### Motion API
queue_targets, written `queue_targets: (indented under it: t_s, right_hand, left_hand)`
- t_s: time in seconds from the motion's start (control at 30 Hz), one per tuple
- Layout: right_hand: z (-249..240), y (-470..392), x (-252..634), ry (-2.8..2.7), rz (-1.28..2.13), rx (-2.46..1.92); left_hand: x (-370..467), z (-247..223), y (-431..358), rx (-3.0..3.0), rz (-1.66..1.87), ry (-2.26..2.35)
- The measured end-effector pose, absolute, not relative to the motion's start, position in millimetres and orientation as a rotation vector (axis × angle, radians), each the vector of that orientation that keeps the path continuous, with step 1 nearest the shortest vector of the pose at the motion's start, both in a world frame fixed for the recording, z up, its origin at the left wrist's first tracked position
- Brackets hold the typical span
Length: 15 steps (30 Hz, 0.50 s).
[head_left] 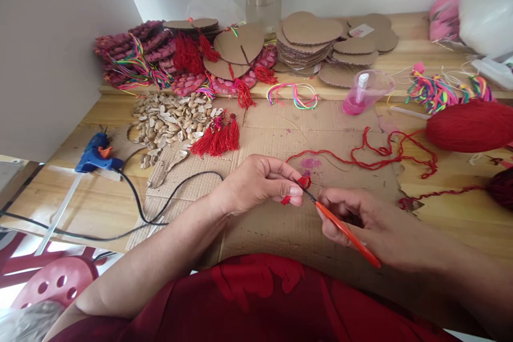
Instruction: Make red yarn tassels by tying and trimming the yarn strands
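Observation:
My left hand (264, 184) is closed in a pinch around a small bundle of red yarn (305, 181), and bits of red show on both sides of the fingertips. In my right hand (356, 219) is a pair of orange-handled scissors (347, 232), seen nearly edge-on. Their dark blades reach to the yarn at my left fingertips; whether they are apart or together is hard to see. A loose red strand (332, 157) trails from near my left hand across the cardboard to a big red yarn ball (468, 125) at the right.
Red tassels (218, 136) and peanut shells (172, 117) lie left of centre. A blue glue gun (96, 155) rests at far left, its black cord crossing the table. Behind are cardboard shapes (310, 32), a bottle (262, 2), a plastic cup (366, 93) and colourful cords (296, 95).

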State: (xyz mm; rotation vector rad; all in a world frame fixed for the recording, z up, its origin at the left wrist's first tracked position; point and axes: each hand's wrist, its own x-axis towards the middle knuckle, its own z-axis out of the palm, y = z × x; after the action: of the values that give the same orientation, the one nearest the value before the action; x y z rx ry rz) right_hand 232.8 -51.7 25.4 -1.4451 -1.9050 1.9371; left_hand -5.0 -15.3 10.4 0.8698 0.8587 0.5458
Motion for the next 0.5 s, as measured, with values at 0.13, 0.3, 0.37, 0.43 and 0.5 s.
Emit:
queue_targets:
  t_s: [0.13, 0.3, 0.37, 0.43, 0.5]
  right_hand:
    - [23.1, -51.6, 233.8, -1.898, 1.939, -1.457]
    - [24.8, -50.6, 233.0, -1.762, 2.028, -1.427]
    - [25.5, -50.1, 232.0, -1.737, 2.021, -1.411]
    - [25.0, -49.9, 231.8, -1.712, 2.029, -1.39]
    - [23.7, -50.2, 232.8, -1.678, 2.061, -1.365]
  left_hand:
    - [-4.8, 10.9, -14.6, 0.891, 0.534, 0.881]
    - [-5.5, 12.8, -14.4, 0.895, 0.537, 0.878]
    - [-5.6, 13.9, -14.4, 0.896, 0.541, 0.881]
    - [-5.7, 14.8, -14.5, 0.91, 0.553, 0.887]
    - [-5.7, 15.1, -14.5, 0.923, 0.569, 0.891]
